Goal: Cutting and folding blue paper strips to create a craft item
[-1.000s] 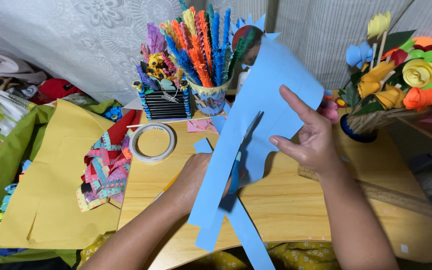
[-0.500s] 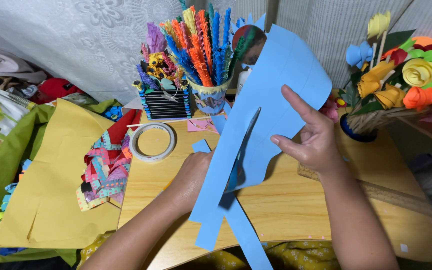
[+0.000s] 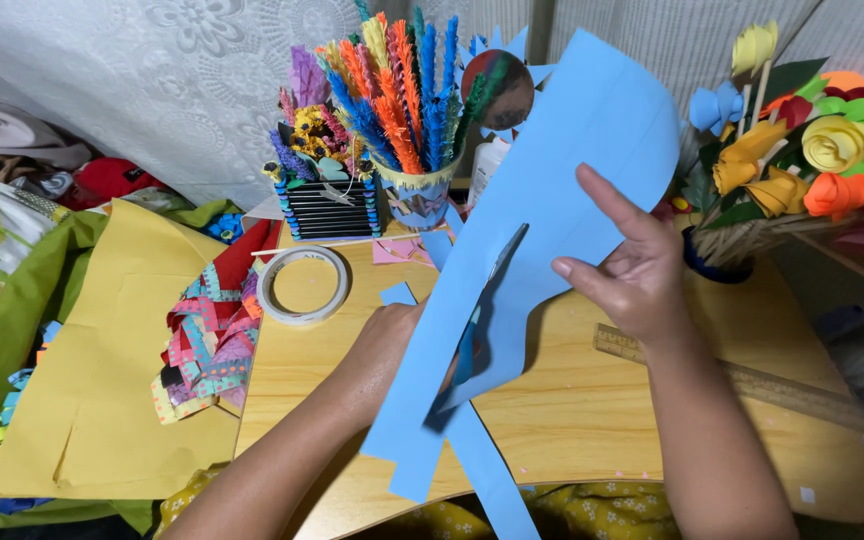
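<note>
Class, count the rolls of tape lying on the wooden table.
1. The tape roll lies flat on the table, left of the left hand and in front of the black holder. The blue paper may hide others.

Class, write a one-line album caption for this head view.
Left hand cuts a blue paper sheet held up by the right hand over a wooden table.

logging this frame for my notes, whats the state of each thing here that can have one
blue paper sheet: held up off the table, partly cut into strips
right hand: gripping the sheet's right edge, thumb in front
left hand: behind the sheet, mostly hidden; what it holds cannot be told
tape roll: lying flat on the wooden table
yellow paper: spread flat, hanging over the table edge
ruler: lying flat
cup of paper stems: upright, full
</note>
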